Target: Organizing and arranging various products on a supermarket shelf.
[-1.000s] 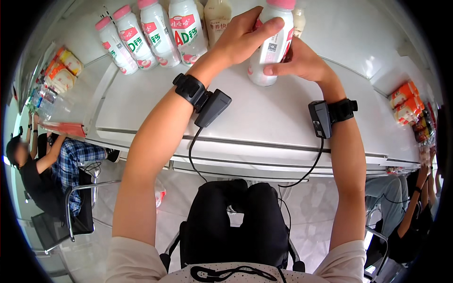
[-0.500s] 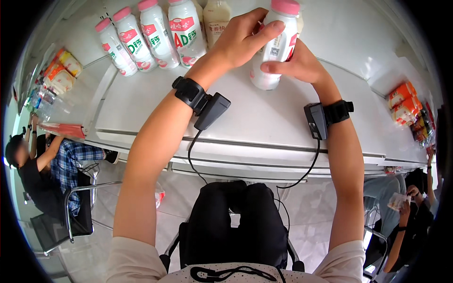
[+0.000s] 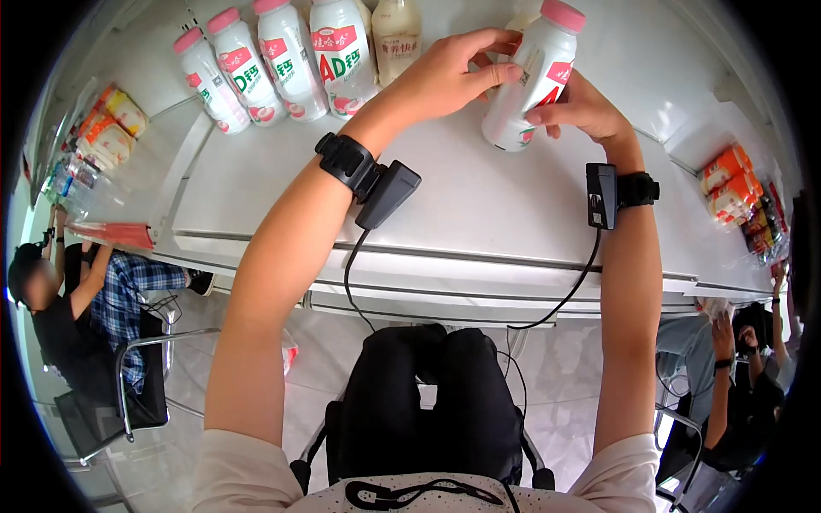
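Between my hands is a white plastic drink bottle with a pink cap and a pink label, tilted so its cap leans right. My right hand grips it from the right, thumb across the front. At its upper left side, my left hand rests its thumb against the bottle, with the fingers curled partly out of sight behind. To the left, several matching bottles stand in a row on the white table. Next to that row is a cream-coloured bottle.
Orange packages lie at the right rim. More snack packs and clear plastic bottles are at the left rim. One person sits at the left; others are at the right. Cables run from the black wrist devices.
The bottle has moved right and slightly up and has turned, bringing more of its label to the front. My right hand has shifted right with it; my left hand's hold looks looser.
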A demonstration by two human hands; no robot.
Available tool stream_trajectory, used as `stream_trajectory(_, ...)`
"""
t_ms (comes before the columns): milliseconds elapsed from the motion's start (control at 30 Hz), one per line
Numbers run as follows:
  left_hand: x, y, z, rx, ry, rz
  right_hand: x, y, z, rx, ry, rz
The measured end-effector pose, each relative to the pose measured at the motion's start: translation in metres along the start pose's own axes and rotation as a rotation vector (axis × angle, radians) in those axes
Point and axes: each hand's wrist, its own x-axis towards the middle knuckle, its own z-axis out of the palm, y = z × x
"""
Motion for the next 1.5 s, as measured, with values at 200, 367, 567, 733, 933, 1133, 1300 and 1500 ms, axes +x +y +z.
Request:
stream_trajectory(200, 0.002, -0.012, 0.000, 0.128, -0.018, -0.038, 0.013, 0.015, 0.005, -0.250, 0.309, -0.332)
stream_trajectory(367, -0.001, -0.009, -0.002, 0.068, 0.045, -0.010, 0.010, 0.005, 0.011, -0.501, 0.446, -0.353)
stream_trajectory(567, -0.002, -0.009, -0.002, 0.152, 0.049, 0.017, 0.014, 0.006, 0.015, -0.471, 0.527, -0.401)
stream_trajectory(733, -0.004, 0.013, -0.015, 0.751, 0.350, 0.311, 0.015, 0.009, 0.011, -0.511, 0.564, -0.228)
stream_trajectory(933, -0.002, 0.037, -0.045, 0.708, 0.982, 0.357, 0.011, 0.010, 0.010, -0.530, 0.515, -0.204)
stream_trajectory(1133, -0.001, 0.008, -0.069, 1.194, 1.018, 0.282, 0.019, 0.028, -0.001, -0.377, 0.598, -0.191)
stream_trajectory(1300, 0.001, 0.003, -0.063, 1.000, 1.027, 0.268, 0.020, 0.014, 0.007, -0.131, 0.788, -0.255)
stream_trajectory(1500, 0.003, 0.020, -0.043, 0.757, 0.915, 0.251, 0.031, 0.025, 0.001, 0.093, 0.917, -0.229)
